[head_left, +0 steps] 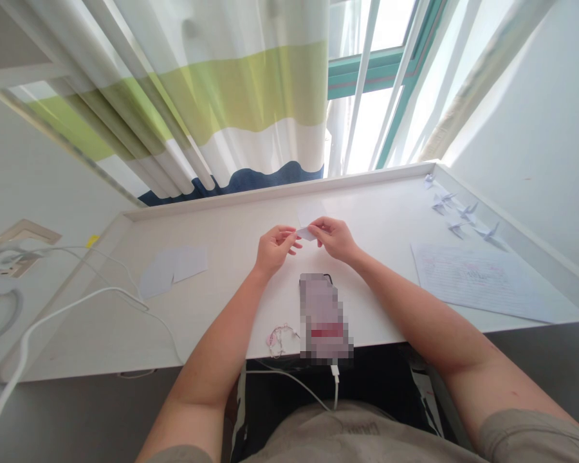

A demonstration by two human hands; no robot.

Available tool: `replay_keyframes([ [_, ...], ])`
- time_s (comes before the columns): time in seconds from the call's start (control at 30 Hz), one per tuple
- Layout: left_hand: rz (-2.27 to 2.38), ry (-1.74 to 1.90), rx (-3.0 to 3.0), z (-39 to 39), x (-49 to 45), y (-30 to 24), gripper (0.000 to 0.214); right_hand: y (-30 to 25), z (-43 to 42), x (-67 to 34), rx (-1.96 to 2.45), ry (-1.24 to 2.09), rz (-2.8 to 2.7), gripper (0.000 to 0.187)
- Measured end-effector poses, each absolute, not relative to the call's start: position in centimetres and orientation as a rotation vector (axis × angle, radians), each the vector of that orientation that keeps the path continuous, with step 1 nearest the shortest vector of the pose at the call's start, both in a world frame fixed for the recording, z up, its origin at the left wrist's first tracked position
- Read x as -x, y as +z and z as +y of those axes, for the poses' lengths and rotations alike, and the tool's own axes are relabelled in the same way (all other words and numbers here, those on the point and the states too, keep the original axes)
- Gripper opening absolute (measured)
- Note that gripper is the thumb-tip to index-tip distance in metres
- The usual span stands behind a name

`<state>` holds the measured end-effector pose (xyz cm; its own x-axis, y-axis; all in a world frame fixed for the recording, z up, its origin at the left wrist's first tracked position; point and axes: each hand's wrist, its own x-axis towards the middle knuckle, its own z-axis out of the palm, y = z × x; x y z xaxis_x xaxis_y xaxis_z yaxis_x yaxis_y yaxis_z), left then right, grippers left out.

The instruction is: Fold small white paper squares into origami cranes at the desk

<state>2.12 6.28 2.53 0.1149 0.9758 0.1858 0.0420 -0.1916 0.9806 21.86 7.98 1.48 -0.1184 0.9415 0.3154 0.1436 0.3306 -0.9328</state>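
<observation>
A small folded piece of white paper (307, 234) is held just above the middle of the desk. My left hand (275, 247) pinches its left end between thumb and forefinger, the other fingers loosely curled. From the right, my right hand (334, 236) grips the same piece with thumb and fingers closed. Behind it a pale square of paper (311, 211) lies flat on the desk. Below my hands rests a phone (324, 315), its screen blurred into blocks, with a beaded strap (278, 337) beside it.
Several folded paper cranes (456, 212) stand at the desk's back right. Nearer lies a written sheet stack (477, 276). Loose white papers (188, 263) lie to the left. A white cable (77, 297) crosses the left side; another plug (335, 372) meets the phone. A raised rim (280, 188) borders the desk (231, 302).
</observation>
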Motion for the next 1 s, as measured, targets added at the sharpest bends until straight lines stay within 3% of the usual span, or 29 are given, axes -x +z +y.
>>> replay_keyframes([
  [0.33,1.056,1.273,-1.451,6.33,-1.98,2.35,0.043,1.94,7.65,-21.85,1.028,0.937,-1.529,0.039],
  [1.0,1.067,1.254,-1.392,6.46,-2.06,2.65,0.028,1.76,7.75,-21.85,1.037,0.902,-1.551,0.040],
])
